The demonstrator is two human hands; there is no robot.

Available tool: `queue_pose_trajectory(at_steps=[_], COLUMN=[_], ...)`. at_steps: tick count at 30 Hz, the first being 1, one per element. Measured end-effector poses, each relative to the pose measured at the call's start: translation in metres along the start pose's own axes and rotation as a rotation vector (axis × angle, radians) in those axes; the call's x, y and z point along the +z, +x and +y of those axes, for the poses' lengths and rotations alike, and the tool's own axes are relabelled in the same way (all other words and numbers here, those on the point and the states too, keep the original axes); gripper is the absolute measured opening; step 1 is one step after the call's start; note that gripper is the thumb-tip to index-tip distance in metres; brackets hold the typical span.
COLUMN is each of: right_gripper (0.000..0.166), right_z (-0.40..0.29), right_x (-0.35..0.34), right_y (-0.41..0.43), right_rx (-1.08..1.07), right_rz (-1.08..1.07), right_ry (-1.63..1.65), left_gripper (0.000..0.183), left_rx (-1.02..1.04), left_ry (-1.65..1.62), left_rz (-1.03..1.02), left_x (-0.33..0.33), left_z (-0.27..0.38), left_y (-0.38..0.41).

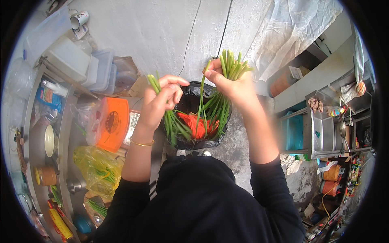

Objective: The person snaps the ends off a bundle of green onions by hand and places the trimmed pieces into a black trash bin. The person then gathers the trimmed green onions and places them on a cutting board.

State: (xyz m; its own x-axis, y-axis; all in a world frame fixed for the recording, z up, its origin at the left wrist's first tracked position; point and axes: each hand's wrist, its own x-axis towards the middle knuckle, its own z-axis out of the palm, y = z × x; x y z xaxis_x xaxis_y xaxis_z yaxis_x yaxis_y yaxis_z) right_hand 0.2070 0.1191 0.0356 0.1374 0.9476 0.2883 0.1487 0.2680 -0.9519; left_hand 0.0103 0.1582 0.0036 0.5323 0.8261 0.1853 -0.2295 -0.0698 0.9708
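Observation:
A few long green stalks (179, 124), which look like garlic chives or scallions, are held in my left hand (162, 101), with their cut ends sticking up past the thumb. My right hand (232, 85) grips a thicker bunch of the same green stalks (220, 106), pale cut ends upward and leaves hanging down. One stalk stands apart from that bunch, pinched between the right thumb and index finger. Below both hands is a bin lined with a black plastic bag (200, 145). Red plastic (197, 123) lies inside it, partly behind the hanging leaves.
At left, a metal worktop holds an orange box (114, 124), a calculator (132, 123) and a yellow plastic bag (98, 170) with greens. Clear plastic tubs (101, 71) stand behind. A metal sink (323, 130) and a teal basin (293, 130) are at right. Gas cylinders (331, 179) stand farther right.

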Motion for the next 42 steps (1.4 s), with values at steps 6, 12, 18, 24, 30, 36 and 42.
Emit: queue_pose_trajectory(at_steps=[6,12,18,24,30,36,42], right_gripper=[0.007,0.006,0.006,0.006,0.012,0.014,0.016], right_z=[-0.002,-0.003,-0.002,-0.001,-0.003,0.0,0.005], right_x=[0.007,0.016,0.01,0.007,-0.013,-0.032,-0.033], right_y=[0.0,-0.004,-0.004,-0.005,-0.011,-0.012,-0.014], right_rx=[-0.108,-0.116,-0.096,-0.073,0.069,0.195,0.174], right_rz=[-0.007,-0.012,-0.03,0.002,-0.01,-0.027,0.036], right_ry=[-0.075,-0.03,-0.087,-0.046,0.033,0.151,-0.012], left_gripper=[0.014,0.01,0.005,0.005,0.008,0.013,0.012], left_rx=[0.096,0.109,0.111,0.104,0.093,-0.026,-0.085], left_ry=[0.237,0.279,0.28,0.285,0.435,0.676,0.768], left_rz=[0.071,0.135,0.136,0.116,0.199,0.064,-0.075], left_x=[0.021,0.022,0.019,0.013,-0.007,-0.021,-0.021], left_z=[-0.003,-0.012,-0.011,-0.011,-0.025,-0.054,-0.053], left_y=[-0.005,0.002,0.001,0.002,0.015,0.032,0.039])
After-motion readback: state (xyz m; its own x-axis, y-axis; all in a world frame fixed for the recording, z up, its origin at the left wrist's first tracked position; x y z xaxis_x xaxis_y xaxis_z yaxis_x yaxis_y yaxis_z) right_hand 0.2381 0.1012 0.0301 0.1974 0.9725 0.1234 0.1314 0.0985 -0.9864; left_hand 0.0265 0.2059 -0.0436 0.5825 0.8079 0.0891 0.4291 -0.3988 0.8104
